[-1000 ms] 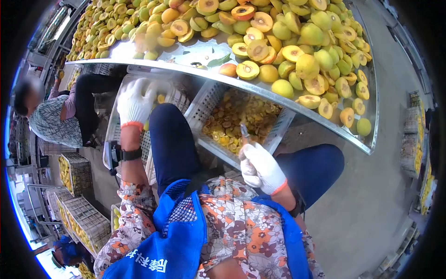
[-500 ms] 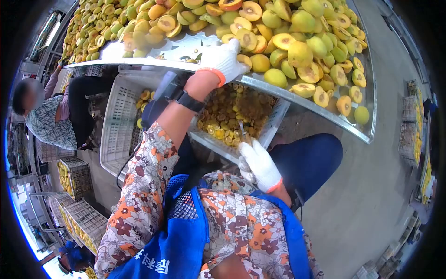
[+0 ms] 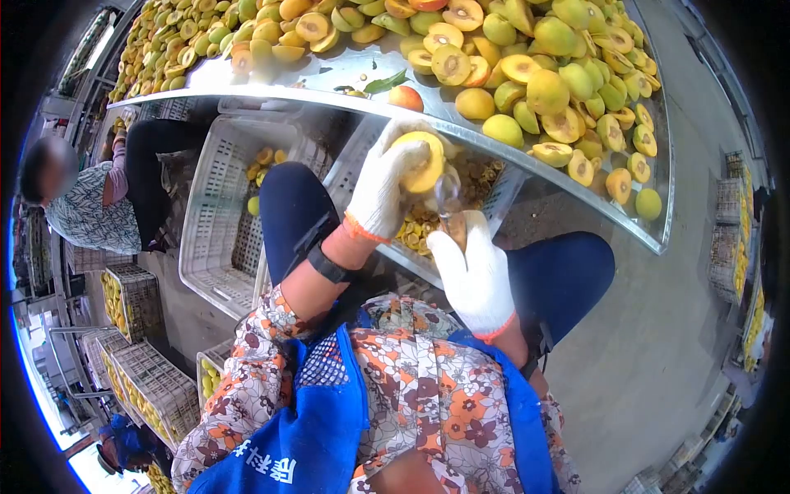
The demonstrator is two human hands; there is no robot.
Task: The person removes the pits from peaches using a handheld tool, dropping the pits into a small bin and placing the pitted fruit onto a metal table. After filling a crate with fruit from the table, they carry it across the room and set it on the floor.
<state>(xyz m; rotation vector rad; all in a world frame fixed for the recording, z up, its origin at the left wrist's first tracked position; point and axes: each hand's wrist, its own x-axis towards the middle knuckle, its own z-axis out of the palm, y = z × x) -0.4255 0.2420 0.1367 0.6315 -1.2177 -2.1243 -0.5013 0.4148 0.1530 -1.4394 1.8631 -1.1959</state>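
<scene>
My left hand (image 3: 380, 185), in a white knit glove with an orange cuff, grips a yellow halved fruit (image 3: 423, 169) with its cut face showing. In my right hand (image 3: 477, 280), gloved the same way, is a pitting tool (image 3: 453, 226) with a brown handle and a bent metal loop. The loop is right at the lower edge of the fruit half. Both hands are over a pale plastic crate (image 3: 346, 160) holding scooped-out fruit bits (image 3: 421, 235). Beyond them, halved yellow-green fruits (image 3: 547, 90) lie piled on a metal table (image 3: 362, 105).
A second pale crate (image 3: 216, 214) with a few fruits stands to the left. Farther left sits another person (image 3: 90, 198). Fruit-filled crates stand at the lower left (image 3: 148, 383) and far right (image 3: 724, 255). The table's metal rim (image 3: 576, 193) runs just beyond my hands.
My left hand has come back from the fruit pile to above the crate, now with a fruit half in it. My right hand has raised the pitting tool to the fruit.
</scene>
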